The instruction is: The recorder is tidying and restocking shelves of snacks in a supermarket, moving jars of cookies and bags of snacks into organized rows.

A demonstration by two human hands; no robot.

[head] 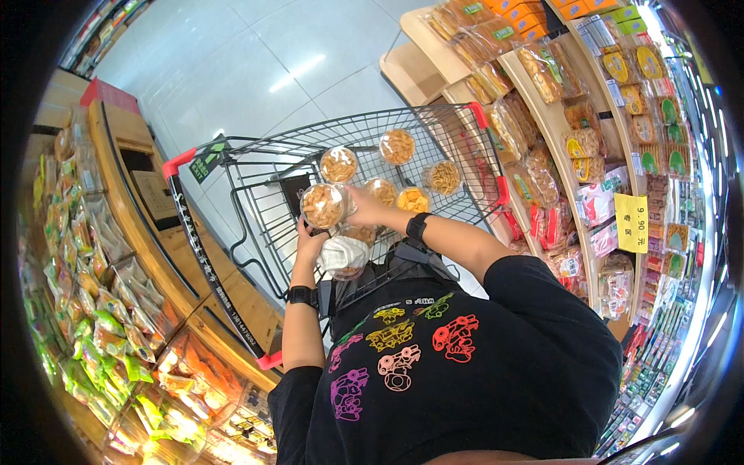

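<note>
A transparent round plastic tub of light-brown snack pieces [322, 206] is held over the wire shopping cart [273, 168] between my two hands. My left hand [309, 239] grips its near left side, and my right hand [367, 208] has its fingers against the right side. Close below my hands lies a crumpled white bag or cloth [344, 254], partly covering other tubs. Farther inside the cart are a tub of golden snacks [339, 164], another tub [397, 146], one of brown sticks [444, 177] and one of yellow chips [412, 200]. My right forearm partly hides the cart's near side.
Wooden shelves of packaged baked goods [540, 75] stand along the right, with a yellow price sign [631, 223] on one edge. To the left is a wooden display stand [174, 256] of bagged food. The cart's black push handle [209, 267] lies beside it. Tiled floor [232, 70] stretches ahead.
</note>
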